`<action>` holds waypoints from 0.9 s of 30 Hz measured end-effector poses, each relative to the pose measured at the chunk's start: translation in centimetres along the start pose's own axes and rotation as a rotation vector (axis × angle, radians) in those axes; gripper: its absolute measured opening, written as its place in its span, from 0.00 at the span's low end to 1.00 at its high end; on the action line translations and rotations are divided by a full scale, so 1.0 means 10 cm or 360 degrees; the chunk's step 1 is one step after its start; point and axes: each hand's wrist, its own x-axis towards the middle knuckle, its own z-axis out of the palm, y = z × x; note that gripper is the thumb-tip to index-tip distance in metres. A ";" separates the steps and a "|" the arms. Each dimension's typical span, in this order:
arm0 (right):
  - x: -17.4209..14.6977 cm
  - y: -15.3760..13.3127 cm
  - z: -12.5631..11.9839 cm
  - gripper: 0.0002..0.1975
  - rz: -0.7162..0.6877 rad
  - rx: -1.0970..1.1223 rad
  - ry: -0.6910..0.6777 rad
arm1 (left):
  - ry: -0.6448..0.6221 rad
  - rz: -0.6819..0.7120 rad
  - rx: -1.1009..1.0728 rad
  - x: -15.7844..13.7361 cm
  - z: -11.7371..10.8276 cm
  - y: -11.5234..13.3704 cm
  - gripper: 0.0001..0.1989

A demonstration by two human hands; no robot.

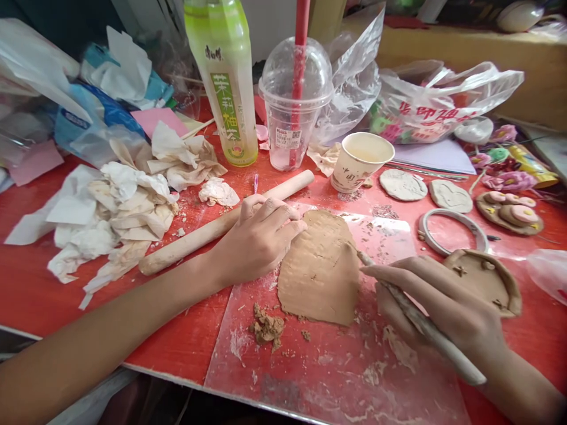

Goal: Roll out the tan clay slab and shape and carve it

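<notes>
- Brown clay slab [319, 277]: flat on the plastic sheet [328, 363], atop the red table [26, 289].
- Right hand [447, 301]: grasping a clay-smeared stick tool [456, 356], tip at the slab's right edge.
- Left hand [261, 242]: fingers bent at the slab's upper-left edge, beside the rolling pin [190, 241]; grip cannot be told.
- Crumbly clay lump [267, 327]: beside the slab's lower-left corner.

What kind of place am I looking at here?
Probably a home or classroom craft table set up for clay work: a flattened clay slab, a wooden rolling pin, and small decorated clay pieces show it.
</notes>
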 end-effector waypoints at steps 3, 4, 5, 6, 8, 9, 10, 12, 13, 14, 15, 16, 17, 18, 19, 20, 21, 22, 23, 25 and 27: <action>0.00 -0.03 0.03 0.13 -0.0122 0.0100 -0.0052 | -0.0004 -0.0005 0.0005 -0.01 -0.01 0.00 0.11; 0.00 -0.08 0.04 0.13 -0.0202 0.0175 -0.0087 | -0.0008 -0.0007 0.0007 -0.01 -0.01 0.00 0.11; 0.00 -0.12 0.04 0.13 -0.0294 0.0265 -0.0121 | -0.0012 -0.0009 0.0008 -0.01 -0.01 0.01 0.11; -0.01 -0.17 0.05 0.13 -0.0387 0.0362 -0.0157 | -0.0015 -0.0014 0.0005 -0.01 -0.02 0.01 0.11; -0.02 -0.22 0.04 0.14 -0.0516 0.0495 -0.0176 | -0.0018 -0.0022 -0.0013 0.00 -0.02 0.01 0.10; -0.03 -0.22 0.03 0.15 -0.0508 0.0507 -0.0147 | -0.0017 -0.0023 -0.0022 0.00 -0.02 0.01 0.10; -0.04 -0.20 0.03 0.15 -0.0435 0.0479 -0.0086 | -0.0017 -0.0021 -0.0031 0.00 -0.02 0.01 0.10; -0.05 -0.11 0.02 0.17 -0.0162 0.0337 0.0016 | -0.0021 -0.0014 -0.0041 0.00 -0.01 0.00 0.11; -0.05 -0.06 0.01 0.17 -0.0008 0.0265 0.0035 | -0.0025 -0.0010 -0.0044 0.00 -0.01 0.00 0.11; -0.05 -0.01 0.02 0.16 0.0124 0.0219 0.0024 | -0.0027 -0.0007 -0.0046 0.00 -0.01 0.00 0.11; -0.04 0.02 0.02 0.16 0.0200 0.0207 -0.0013 | -0.0032 -0.0004 -0.0049 0.00 -0.01 0.00 0.12; -0.03 0.03 0.03 0.15 0.0214 0.0219 -0.0061 | -0.0032 -0.0003 -0.0048 0.00 -0.01 0.00 0.12; -0.02 0.01 0.03 0.15 0.0167 0.0253 -0.0107 | -0.0030 -0.0004 -0.0044 0.00 -0.01 0.01 0.12; 0.00 -0.02 0.03 0.15 0.0070 0.0300 -0.0136 | -0.0028 -0.0007 -0.0036 0.00 -0.02 0.01 0.11; 0.01 -0.07 0.04 0.15 -0.0058 0.0351 -0.0167 | -0.0026 -0.0011 -0.0028 0.00 -0.02 0.01 0.11; 0.02 -0.12 0.03 0.14 -0.0192 0.0403 -0.0203 | -0.0025 -0.0017 -0.0021 0.00 -0.02 0.01 0.10; 0.03 -0.17 0.03 0.14 -0.0319 0.0458 -0.0233 | -0.0023 -0.0018 -0.0018 0.00 -0.02 0.02 0.10; 0.03 -0.20 0.02 0.14 -0.0400 0.0498 -0.0239 | -0.0019 -0.0019 -0.0020 0.00 -0.02 0.02 0.10; 0.03 -0.22 0.02 0.14 -0.0423 0.0512 -0.0211 | -0.0015 -0.0016 -0.0029 0.00 -0.02 0.01 0.10; 0.02 -0.19 0.01 0.15 -0.0260 0.0448 -0.0068 | -0.0011 -0.0006 -0.0055 0.00 -0.02 0.00 0.11; 0.01 -0.11 0.02 0.16 0.0063 0.0331 0.0071 | -0.0016 -0.0004 -0.0077 0.00 -0.01 0.00 0.11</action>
